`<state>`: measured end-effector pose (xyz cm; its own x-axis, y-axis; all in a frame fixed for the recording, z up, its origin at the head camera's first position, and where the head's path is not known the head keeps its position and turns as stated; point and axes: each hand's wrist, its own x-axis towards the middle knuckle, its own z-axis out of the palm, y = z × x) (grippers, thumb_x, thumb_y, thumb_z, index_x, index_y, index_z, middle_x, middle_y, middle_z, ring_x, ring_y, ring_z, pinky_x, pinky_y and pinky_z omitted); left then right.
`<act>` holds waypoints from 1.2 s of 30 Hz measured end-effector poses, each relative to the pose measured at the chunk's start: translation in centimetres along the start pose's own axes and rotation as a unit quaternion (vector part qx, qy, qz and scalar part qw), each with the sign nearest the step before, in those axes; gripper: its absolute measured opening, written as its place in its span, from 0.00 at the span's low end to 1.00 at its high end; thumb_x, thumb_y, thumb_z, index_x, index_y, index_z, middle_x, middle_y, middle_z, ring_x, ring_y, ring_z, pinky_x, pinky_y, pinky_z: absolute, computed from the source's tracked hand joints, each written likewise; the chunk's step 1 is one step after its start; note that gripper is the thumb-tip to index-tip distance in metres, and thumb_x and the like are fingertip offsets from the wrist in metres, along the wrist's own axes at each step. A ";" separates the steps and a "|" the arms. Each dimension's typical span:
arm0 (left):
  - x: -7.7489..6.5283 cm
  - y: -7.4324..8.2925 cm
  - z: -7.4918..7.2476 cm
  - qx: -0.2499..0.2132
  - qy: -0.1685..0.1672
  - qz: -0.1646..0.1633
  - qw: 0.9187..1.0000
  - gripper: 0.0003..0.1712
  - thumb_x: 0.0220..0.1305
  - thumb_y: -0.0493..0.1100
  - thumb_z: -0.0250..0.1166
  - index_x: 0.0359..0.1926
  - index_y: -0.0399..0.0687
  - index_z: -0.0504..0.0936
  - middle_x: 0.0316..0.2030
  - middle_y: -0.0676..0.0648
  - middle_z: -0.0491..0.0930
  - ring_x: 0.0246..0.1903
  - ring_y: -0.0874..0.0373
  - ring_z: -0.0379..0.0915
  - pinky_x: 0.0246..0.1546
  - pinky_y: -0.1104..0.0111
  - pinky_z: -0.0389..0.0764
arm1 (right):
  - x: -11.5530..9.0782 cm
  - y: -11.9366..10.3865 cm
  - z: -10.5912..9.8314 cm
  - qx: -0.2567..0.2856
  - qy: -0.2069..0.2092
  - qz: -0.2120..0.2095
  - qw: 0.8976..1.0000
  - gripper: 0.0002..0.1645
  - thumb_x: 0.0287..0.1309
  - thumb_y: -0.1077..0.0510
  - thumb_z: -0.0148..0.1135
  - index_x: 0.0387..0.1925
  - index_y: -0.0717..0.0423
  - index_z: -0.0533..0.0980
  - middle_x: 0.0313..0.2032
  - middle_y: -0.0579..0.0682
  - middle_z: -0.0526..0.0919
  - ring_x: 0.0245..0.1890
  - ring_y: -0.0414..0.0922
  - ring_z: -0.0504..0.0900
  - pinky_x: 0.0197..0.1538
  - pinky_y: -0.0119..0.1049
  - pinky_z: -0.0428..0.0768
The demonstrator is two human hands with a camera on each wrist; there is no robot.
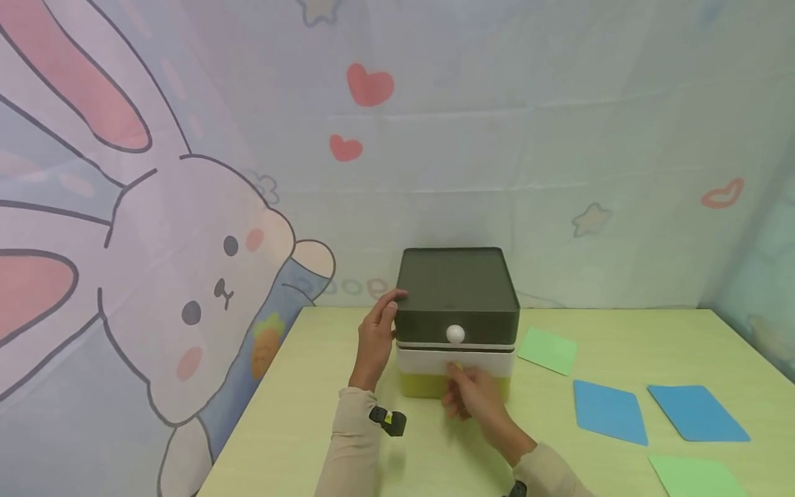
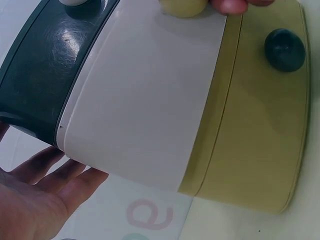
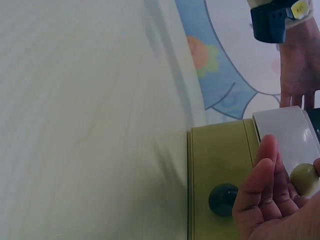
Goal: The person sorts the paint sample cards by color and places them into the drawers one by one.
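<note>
A small three-tier drawer box (image 1: 456, 279) stands on the table. Its top drawer is dark green with a white knob (image 1: 455, 334). Below it comes a white drawer (image 2: 145, 95) with a yellow knob (image 3: 303, 179), then a yellow drawer (image 2: 250, 135) with a dark green knob (image 2: 285, 50). My left hand (image 1: 377, 338) rests against the box's left side, fingers extended along the upper tiers. My right hand (image 1: 477, 397) is at the front, thumb and a finger pinching the yellow knob; its other fingers are loosely bent below. In the head view this hand hides the green knob.
Right of the box lie a green card (image 1: 548, 351), two blue cards (image 1: 610, 411) and another green card (image 1: 695, 476) at the front. A printed cloth backdrop (image 1: 447, 172) with a rabbit and hearts hangs close behind the box.
</note>
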<state>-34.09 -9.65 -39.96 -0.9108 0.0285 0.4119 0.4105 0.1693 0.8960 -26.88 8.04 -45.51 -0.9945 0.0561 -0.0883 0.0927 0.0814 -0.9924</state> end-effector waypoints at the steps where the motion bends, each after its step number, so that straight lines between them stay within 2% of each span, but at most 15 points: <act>1: 0.0 0.0 0.0 0.000 0.000 0.002 1.000 0.20 0.79 0.56 0.47 0.61 0.63 0.79 0.69 0.51 0.73 0.67 0.47 0.71 0.55 0.45 0.81 | -0.2 0.0 0.0 0.000 -0.002 -0.001 1.000 0.28 0.72 0.42 0.53 0.28 0.62 0.77 0.16 0.45 0.81 0.13 0.41 0.77 0.21 0.33 0.72; 4: 0.0 0.1 0.0 -0.001 0.001 0.003 1.000 0.20 0.79 0.56 0.47 0.61 0.64 0.80 0.69 0.52 0.73 0.66 0.48 0.71 0.55 0.45 0.81 | -1.0 0.1 -0.1 0.001 -0.016 -0.004 1.000 0.28 0.72 0.43 0.52 0.27 0.62 0.77 0.16 0.45 0.81 0.13 0.40 0.77 0.21 0.33 0.72; 8: 0.0 0.1 0.0 -0.006 0.002 -0.004 1.000 0.19 0.78 0.56 0.47 0.60 0.66 0.80 0.69 0.53 0.73 0.66 0.48 0.72 0.55 0.45 0.81 | -2.1 -0.1 -0.6 -0.008 -0.055 -0.006 0.998 0.27 0.73 0.44 0.51 0.27 0.63 0.77 0.16 0.45 0.81 0.13 0.39 0.77 0.21 0.31 0.72; 15: 0.0 0.0 0.0 -0.004 0.001 -0.008 1.000 0.20 0.79 0.56 0.48 0.61 0.62 0.79 0.69 0.50 0.73 0.66 0.46 0.72 0.56 0.45 0.80 | -4.0 0.1 -1.3 -0.026 -0.103 -0.001 0.994 0.27 0.73 0.44 0.50 0.29 0.63 0.78 0.18 0.44 0.83 0.14 0.38 0.78 0.21 0.30 0.73; 24: 0.1 0.3 -0.1 -0.002 -0.001 -0.005 1.000 0.19 0.79 0.55 0.48 0.61 0.63 0.79 0.68 0.50 0.74 0.66 0.46 0.73 0.57 0.45 0.80 | -5.5 0.5 -1.4 -0.024 -0.116 0.013 0.993 0.28 0.74 0.44 0.49 0.31 0.64 0.78 0.18 0.44 0.83 0.13 0.38 0.79 0.21 0.31 0.73; 31: 0.2 0.2 0.0 0.009 -0.002 -0.014 1.000 0.19 0.78 0.57 0.47 0.60 0.67 0.79 0.67 0.51 0.74 0.66 0.48 0.73 0.58 0.45 0.79 | -6.0 0.5 -1.5 -0.019 -0.125 0.012 0.992 0.29 0.73 0.43 0.50 0.33 0.66 0.78 0.19 0.45 0.83 0.14 0.38 0.79 0.22 0.30 0.74; 36: 0.1 0.2 0.0 0.007 -0.001 -0.015 1.000 0.20 0.78 0.56 0.47 0.61 0.65 0.79 0.68 0.51 0.73 0.67 0.47 0.72 0.58 0.44 0.78 | -6.2 0.5 -1.4 -0.013 -0.125 0.011 0.992 0.29 0.73 0.44 0.50 0.32 0.67 0.78 0.18 0.45 0.83 0.14 0.38 0.79 0.21 0.30 0.74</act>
<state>-34.08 -9.61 -39.75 -0.9225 0.0251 0.3851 0.3829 0.1835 0.9054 -20.62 9.12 -45.32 -0.9730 -0.1898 -0.1316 0.1123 0.1091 -0.9877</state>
